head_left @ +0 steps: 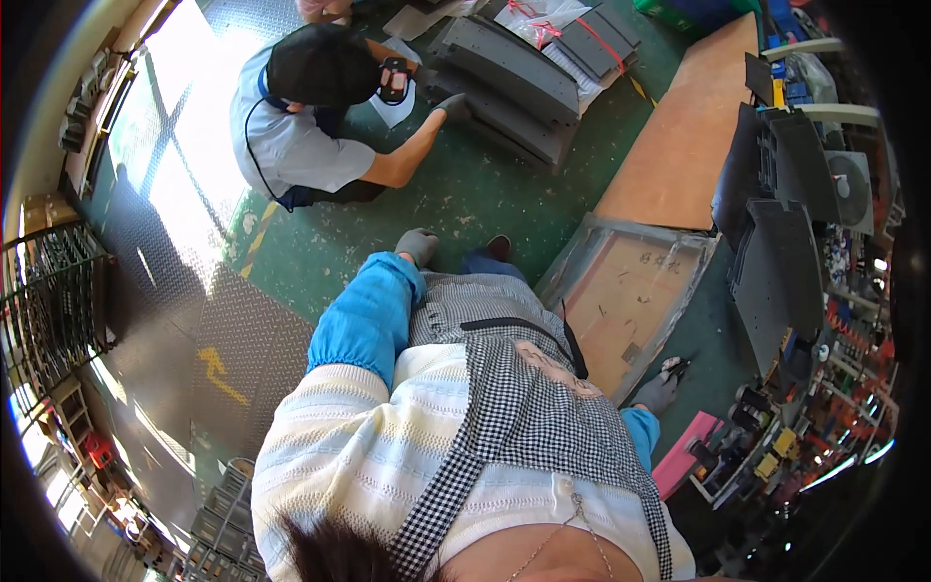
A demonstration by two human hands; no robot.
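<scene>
My left hand (418,245), in a grey glove below a blue sleeve cover, hangs above the green floor. Its fingers look loosely curled together, and nothing shows in them. On the other side, my right hand (659,390), also gloved in grey, is closed around a small dark object (683,368) whose kind I cannot make out. That hand is beside a plastic-edged wooden board (621,298). Curved dark grey panels (776,262) with small holes stand upright farther along on the right.
Ahead, a crouching person (310,126) reaches a gloved hand to a stack of dark grey panels (504,82). A plywood sheet (684,126) lies right of the stack. Metal tread plates (194,320) and a rack (53,281) are left; a cluttered workbench (766,446) stands right.
</scene>
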